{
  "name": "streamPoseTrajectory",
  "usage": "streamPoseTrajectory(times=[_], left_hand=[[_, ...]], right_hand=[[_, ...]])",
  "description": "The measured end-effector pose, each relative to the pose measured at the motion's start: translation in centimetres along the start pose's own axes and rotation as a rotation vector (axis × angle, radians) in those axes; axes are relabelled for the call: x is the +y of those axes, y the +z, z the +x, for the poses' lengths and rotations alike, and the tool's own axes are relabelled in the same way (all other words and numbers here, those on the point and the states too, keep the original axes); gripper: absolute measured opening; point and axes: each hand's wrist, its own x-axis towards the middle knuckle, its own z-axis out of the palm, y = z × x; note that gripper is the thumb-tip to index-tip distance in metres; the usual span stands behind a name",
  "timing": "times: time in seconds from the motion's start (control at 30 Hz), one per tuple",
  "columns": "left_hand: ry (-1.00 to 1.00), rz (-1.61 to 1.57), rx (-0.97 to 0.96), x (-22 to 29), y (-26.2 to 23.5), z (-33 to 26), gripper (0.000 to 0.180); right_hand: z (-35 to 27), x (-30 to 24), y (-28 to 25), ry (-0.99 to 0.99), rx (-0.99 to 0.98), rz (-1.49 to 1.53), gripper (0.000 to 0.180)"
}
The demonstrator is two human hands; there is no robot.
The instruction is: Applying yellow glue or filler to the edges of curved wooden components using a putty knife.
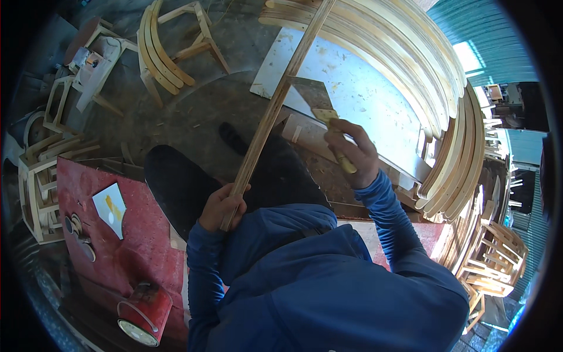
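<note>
My left hand (223, 206) is closed round the near end of a long, narrow wooden strip (265, 130), which slants up and away past my knees. My right hand (358, 154) grips the yellowish handle of a putty knife (312, 94) with a wide, flat blade. The corner of that blade lies against the strip's right edge, or very close to it, about midway along. Whether there is filler on the blade cannot be made out.
On a red board (138, 217) to my left lie a white sheet (110, 210) with a yellow smear and several round lids. A red bucket (146, 311) is near it. Curved wooden slats (375, 47) are stacked over a pale panel (352, 76). Wooden chair frames (202, 35) stand around.
</note>
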Motion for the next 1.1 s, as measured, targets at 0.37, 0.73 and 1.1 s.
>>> streamPoseTrajectory(times=[0.37,0.73,1.1], left_hand=[[0.008,-0.003,0.008,0.1,0.1,0.0,0.052],[0.057,0.053,0.046,-0.3,0.2,0.0,0.046],[0.048,0.018,0.054,-0.4,0.2,-0.1,0.046]], right_hand=[[-2.5,-1.3,1.3,0.017,-0.201,0.007,0.052],[1.1,-1.9,-0.8,0.003,-0.217,-0.084,0.047],[2.6,0.1,-2.9,0.795,0.116,0.682,0.037]])
